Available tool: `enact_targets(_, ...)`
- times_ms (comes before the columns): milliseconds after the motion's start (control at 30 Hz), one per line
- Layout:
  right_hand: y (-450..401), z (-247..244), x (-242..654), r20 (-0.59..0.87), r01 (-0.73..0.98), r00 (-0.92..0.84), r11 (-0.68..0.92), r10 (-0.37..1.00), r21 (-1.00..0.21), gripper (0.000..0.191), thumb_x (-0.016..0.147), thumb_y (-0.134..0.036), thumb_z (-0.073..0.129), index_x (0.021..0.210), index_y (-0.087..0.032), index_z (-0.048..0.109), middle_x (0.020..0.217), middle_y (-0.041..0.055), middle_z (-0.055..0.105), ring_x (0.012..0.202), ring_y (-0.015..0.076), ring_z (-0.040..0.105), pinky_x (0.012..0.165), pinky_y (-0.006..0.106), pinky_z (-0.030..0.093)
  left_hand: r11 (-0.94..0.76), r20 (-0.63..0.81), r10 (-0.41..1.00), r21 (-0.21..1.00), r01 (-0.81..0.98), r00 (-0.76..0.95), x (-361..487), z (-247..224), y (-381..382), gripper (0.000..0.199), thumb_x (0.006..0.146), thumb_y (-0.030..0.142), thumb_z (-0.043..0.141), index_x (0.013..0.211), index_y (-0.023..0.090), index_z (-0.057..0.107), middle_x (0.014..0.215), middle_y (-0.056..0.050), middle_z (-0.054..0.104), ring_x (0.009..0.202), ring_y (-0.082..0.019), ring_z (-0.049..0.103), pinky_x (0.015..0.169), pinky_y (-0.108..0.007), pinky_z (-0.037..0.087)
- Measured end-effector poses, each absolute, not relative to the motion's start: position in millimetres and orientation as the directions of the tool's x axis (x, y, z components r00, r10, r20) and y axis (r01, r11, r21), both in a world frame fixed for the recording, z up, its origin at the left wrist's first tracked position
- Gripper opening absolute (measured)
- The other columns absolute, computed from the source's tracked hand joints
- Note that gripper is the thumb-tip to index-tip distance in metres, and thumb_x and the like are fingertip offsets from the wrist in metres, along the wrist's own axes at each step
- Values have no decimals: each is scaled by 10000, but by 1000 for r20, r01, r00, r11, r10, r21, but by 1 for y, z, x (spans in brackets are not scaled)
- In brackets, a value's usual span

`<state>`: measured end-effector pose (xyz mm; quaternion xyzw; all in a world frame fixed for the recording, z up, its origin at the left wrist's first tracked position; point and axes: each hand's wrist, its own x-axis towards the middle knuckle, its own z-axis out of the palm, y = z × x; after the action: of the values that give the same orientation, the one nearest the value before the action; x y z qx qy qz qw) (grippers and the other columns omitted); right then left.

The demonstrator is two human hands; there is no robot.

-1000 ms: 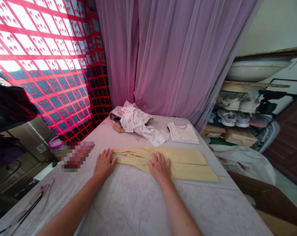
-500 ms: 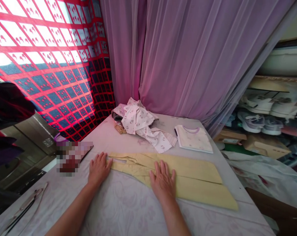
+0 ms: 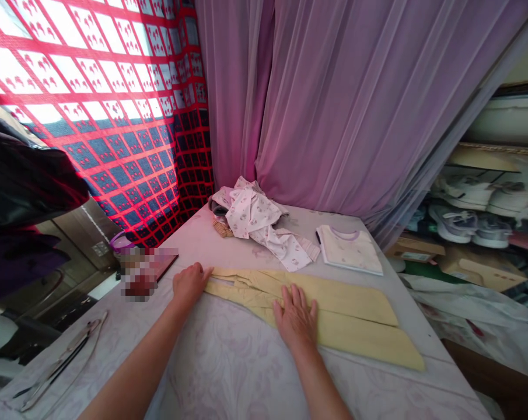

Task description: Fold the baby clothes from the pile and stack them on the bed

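Left hand [image 3: 191,284] has edged up to the narrow end of the folded pale-yellow cotton trousers [image 3: 342,312], lying at twelve o'clock; right hand [image 3: 295,318] presses flat on them. Fingers [image 3: 296,297] on both hands spread apart, unclamped. Soft, light cloth, likely best lifted by the folded edge.

And here's the table [image 3: 228,373], draped in a pale floral sheet! Front and centre, yellow trousers [image 3: 329,315] lie folded flat, legs running out to the right. Just behind them, a crumpled print garment [image 3: 255,219] sits heaped, a tan woven bit [image 3: 222,228] peeking from its edge. Over to the right, a neatly folded white shirt [image 3: 349,251]. On the left, a blurred item [image 3: 147,271], and down at the corner, a long pale clip [image 3: 62,364]!
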<state>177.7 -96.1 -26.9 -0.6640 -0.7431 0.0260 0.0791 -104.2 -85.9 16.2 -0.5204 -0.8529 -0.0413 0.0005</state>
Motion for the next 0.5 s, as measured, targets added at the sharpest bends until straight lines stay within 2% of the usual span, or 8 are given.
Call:
enact_targets(133,-96,-30,178,113,980,-99,116,989,-160,505,933,-429,327,1371,-211,456,1468,120,375,1358,271,279,1073,565,137,455,-5,890,77,887,-456,-101,12,-83,447,889,529,323,953,186,604,945,-117,704,895,-288,659,708,-351,451)
enact_targets(333,-95,-33,178,137,981,-97,118,986,-152,506,926,-430,348,1361,-200,465,1456,128,393,1349,276,298,1065,573,152,461,-92,887,130,878,-452,-103,18,-80,400,884,502,385,951,178,610,993,-144,696,969,-314,636,751,-370,442)
enact_targets(500,-92,-40,180,158,979,-107,131,982,-156,512,921,-439,349,1363,-209,463,1453,123,398,1346,277,300,1061,573,160,453,-151,890,194,870,-430,-112,20,-75,359,846,506,449,839,197,633,986,-125,699,938,-305,637,686,-334,426)
